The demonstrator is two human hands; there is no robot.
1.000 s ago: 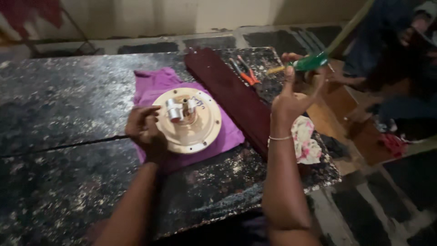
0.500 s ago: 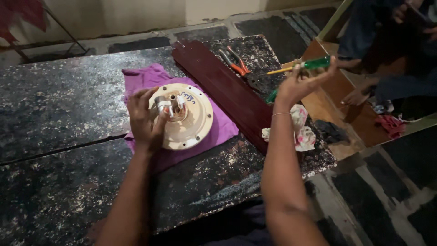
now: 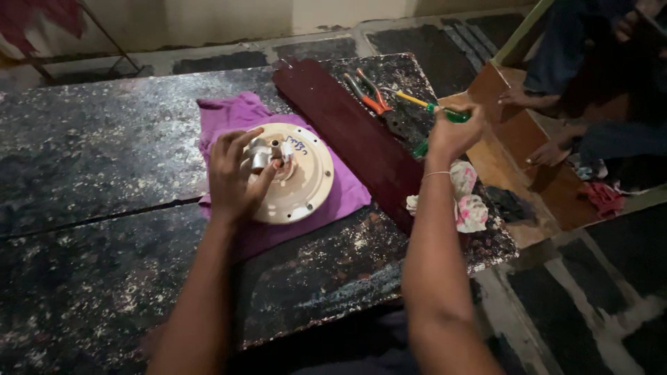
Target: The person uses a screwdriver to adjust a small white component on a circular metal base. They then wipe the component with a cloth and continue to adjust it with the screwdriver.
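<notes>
A round cream-coloured fan motor housing (image 3: 306, 180) lies on a purple cloth (image 3: 236, 118) on a dark speckled table (image 3: 90, 139). My left hand (image 3: 236, 173) rests on the housing's left side, fingers curled around the metal hub at its centre. My right hand (image 3: 451, 132) is at the table's right side, closed around a screwdriver (image 3: 424, 104) with a green handle and yellow shaft. A thin bracelet sits on my right wrist.
A long dark red fan blade (image 3: 347, 132) lies diagonally right of the cloth. Orange-handled pliers (image 3: 368, 94) lie beyond it. A crumpled patterned rag (image 3: 469, 208) sits near the table's right edge. Another person's bare feet (image 3: 549, 149) rest on a wooden step at right.
My right hand has come down from a raised position to just above the table, still holding the screwdriver. My left hand has stayed on the housing.
</notes>
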